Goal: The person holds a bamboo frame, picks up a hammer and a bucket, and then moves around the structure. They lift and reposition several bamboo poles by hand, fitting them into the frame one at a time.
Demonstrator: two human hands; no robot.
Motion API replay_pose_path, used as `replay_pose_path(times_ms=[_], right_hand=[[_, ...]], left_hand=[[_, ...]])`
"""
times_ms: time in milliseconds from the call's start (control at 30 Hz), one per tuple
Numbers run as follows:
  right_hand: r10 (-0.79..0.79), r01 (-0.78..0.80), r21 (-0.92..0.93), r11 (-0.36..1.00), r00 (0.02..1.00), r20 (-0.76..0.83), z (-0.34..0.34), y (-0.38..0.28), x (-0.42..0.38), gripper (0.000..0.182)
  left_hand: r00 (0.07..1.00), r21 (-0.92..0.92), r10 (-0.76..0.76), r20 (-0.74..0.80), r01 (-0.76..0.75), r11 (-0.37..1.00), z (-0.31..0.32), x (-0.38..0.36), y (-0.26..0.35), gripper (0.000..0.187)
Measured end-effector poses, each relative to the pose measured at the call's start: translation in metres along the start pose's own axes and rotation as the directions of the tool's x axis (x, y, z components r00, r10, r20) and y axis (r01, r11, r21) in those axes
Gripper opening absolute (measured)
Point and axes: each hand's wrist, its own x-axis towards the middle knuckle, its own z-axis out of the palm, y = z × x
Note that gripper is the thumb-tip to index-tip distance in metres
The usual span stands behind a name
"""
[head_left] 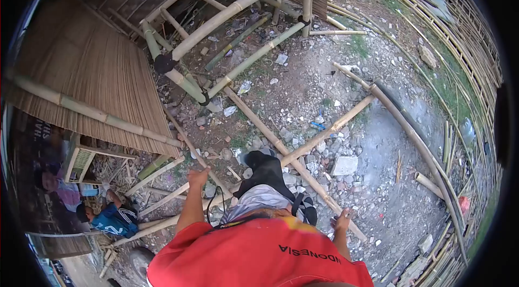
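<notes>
My left hand (198, 177) is held out at the left of my body with its fingers curled closed. It overlaps a thin bamboo pole (185, 140) in the view; whether it grips anything is hidden. On the other side my right hand (341, 222) hangs with its fingers loosely apart, holding nothing visible. Below it a long bamboo pole (259, 124) lies slanting over the rubble. A second bamboo pole (328, 131) crosses it near my feet. Ahead stands a bamboo frame (238, 3) with dark lashings at its corners.
At the left hangs a slatted bamboo screen (92, 76). A person in a blue shirt (116, 221) is low beside a small bamboo rack (81, 162). Broken stones (344, 166) cover the ground. Long curved poles (416, 141) and stacked bamboo (459, 44) lie at the right.
</notes>
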Motion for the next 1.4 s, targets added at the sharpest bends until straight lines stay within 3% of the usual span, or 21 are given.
replay_pose_path(times_ms=[100,200,267,300,333,467,533,600,667,700,733,767,833,867,933,967,1100,1200,1267,1300,1400], right_hand=[[-0.157,0.157,0.020,0.987,0.987,-0.033,-0.089,0.010,0.060,0.089],[-0.218,0.214,-0.052,0.976,0.971,-0.094,-0.141,0.028,0.084,0.092],[-0.232,0.214,-0.131,0.968,0.961,-0.152,-0.169,0.044,0.080,0.094],[-0.121,0.109,-0.116,0.987,0.988,-0.097,-0.173,0.050,0.072,0.095],[-0.007,0.003,-0.099,0.995,0.999,-0.041,-0.172,0.056,0.064,0.095],[-0.081,0.080,-0.250,0.965,0.997,0.004,-0.149,0.121,0.087,0.090],[-0.024,0.064,-0.283,0.957,0.990,0.140,-0.133,0.120,0.056,0.088],[-0.127,0.173,-0.251,0.952,0.974,0.188,-0.107,0.150,0.070,0.087],[-0.123,0.216,-0.372,0.903,0.959,0.256,-0.093,0.127,0.034,0.088],[-0.108,0.202,-0.372,0.906,0.960,0.259,-0.101,0.150,0.092,0.088],[-0.379,0.460,-0.498,0.735,0.888,0.261,-0.078,0.191,0.122,0.089],[-0.244,0.355,-0.431,0.830,0.924,0.294,-0.080,0.154,0.073,0.090],[-0.322,0.413,-0.428,0.804,0.907,0.271,-0.087,0.139,0.062,0.093],[-0.181,0.310,-0.441,0.842,0.934,0.309,-0.085,0.097,-0.023,0.095],[-0.338,0.432,-0.403,0.807,0.897,0.285,-0.083,0.138,0.024,0.092],[-0.330,0.428,-0.490,0.759,0.902,0.277,-0.090,0.133,0.012,0.088],[-0.318,0.411,-0.363,0.836,0.903,0.291,-0.113,0.132,-0.034,0.081],[-0.378,0.444,-0.476,0.759,0.896,0.234,-0.133,0.145,-0.053,0.079],[-0.530,0.518,-0.605,0.604,0.829,0.180,-0.136,0.164,-0.040,0.081],[-0.372,0.417,-0.633,0.653,0.904,0.212,-0.141,0.145,-0.059,0.086],[-0.293,0.419,-0.720,0.553,0.907,0.303,-0.151,0.144,-0.033,0.088]], left_hand=[[0.997,0.026,0.016,-0.075,-0.014,1.000,0.019,-0.057,-0.074,0.081],[1.000,-0.108,-0.005,0.027,0.008,0.994,0.019,-0.123,-0.092,0.088],[0.997,0.089,-0.049,0.055,0.044,0.995,0.029,-0.157,-0.110,0.088],[0.999,0.153,0.026,-0.033,-0.021,0.988,0.035,-0.174,-0.119,0.083],[0.999,0.155,0.029,-0.034,-0.024,0.988,0.037,-0.187,-0.132,0.083],[0.998,0.039,-0.024,0.052,0.022,0.999,0.035,-0.215,-0.178,0.080],[0.987,-0.041,-0.037,0.157,0.044,0.998,0.034,-0.227,-0.212,0.080],[0.997,-0.014,-0.042,0.069,0.043,0.999,0.034,-0.237,-0.237,0.078],[0.975,0.118,-0.075,0.209,0.051,0.992,0.019,-0.251,-0.233,0.077],[0.965,0.112,-0.106,0.240,0.081,0.990,0.016,-0.255,-0.235,0.079],[0.966,0.123,-0.109,0.233,0.082,0.989,0.015,-0.253,-0.245,0.079],[0.970,0.128,-0.074,0.233,0.045,0.991,0.021,-0.246,-0.262,0.078],[0.973,0.134,-0.030,0.230,-0.001,0.991,0.032,-0.236,-0.284,0.078],[0.980,0.052,0.023,0.199,-0.034,0.998,0.040,-0.235,-0.296,0.078],[0.983,-0.026,0.084,0.164,-0.080,0.996,0.050,-0.222,-0.306,0.079],[0.977,-0.024,0.051,0.208,-0.047,0.999,0.058,-0.221,-0.317,0.079],[0.926,0.063,-0.060,0.374,0.039,0.997,0.076,-0.259,-0.342,0.078],[0.898,0.061,-0.066,0.435,0.044,0.997,0.083,-0.287,-0.342,0.077],[0.899,0.054,-0.094,0.427,0.079,0.995,0.087,-0.299,-0.338,0.076],[0.912,0.029,-0.090,0.401,0.086,0.996,0.088,-0.306,-0.337,0.075],[0.930,0.002,-0.102,0.354,0.109,0.994,0.098,-0.322,-0.339,0.073]])
